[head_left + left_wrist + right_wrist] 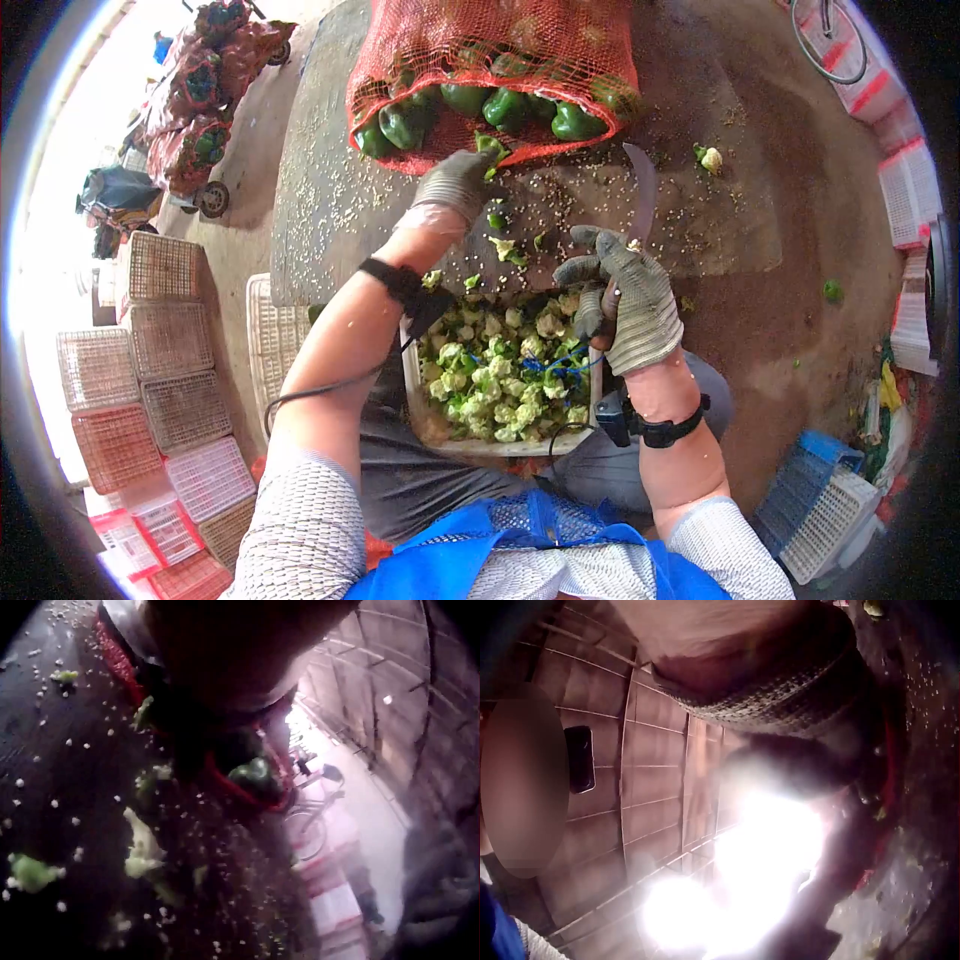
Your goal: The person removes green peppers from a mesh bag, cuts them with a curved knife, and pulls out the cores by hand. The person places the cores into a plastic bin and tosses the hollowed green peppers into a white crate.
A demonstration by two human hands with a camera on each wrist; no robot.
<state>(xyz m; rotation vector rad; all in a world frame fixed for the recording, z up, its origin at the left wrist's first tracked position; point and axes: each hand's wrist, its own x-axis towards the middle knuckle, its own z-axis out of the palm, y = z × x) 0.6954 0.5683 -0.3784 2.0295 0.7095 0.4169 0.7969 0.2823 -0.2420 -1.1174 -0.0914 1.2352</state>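
A red mesh bag (490, 50) of green peppers (577, 122) lies with its mouth toward the person. At that mouth, the gloved left hand (450, 190) reaches beside a ragged green piece (490, 150); whether its fingers grip the piece is unclear. The gloved right hand (640, 300) grips the brown handle of a knife, its curved blade (643, 190) pointing toward the bag. Below the hands stands a white crate (500, 449) of pale green pepper cores (500, 385). The left wrist view shows pepper scraps (142, 847) on the dark board; the right glove (780, 697) is blurred in the right wrist view.
Seeds and scraps litter the board (330, 180), with one pale core (710, 160) at its right. Stacked crates (170, 340) stand on the left, beyond them filled red bags (200, 90) on a cart. A blue crate (800, 480) and a white crate (835, 525) sit at lower right.
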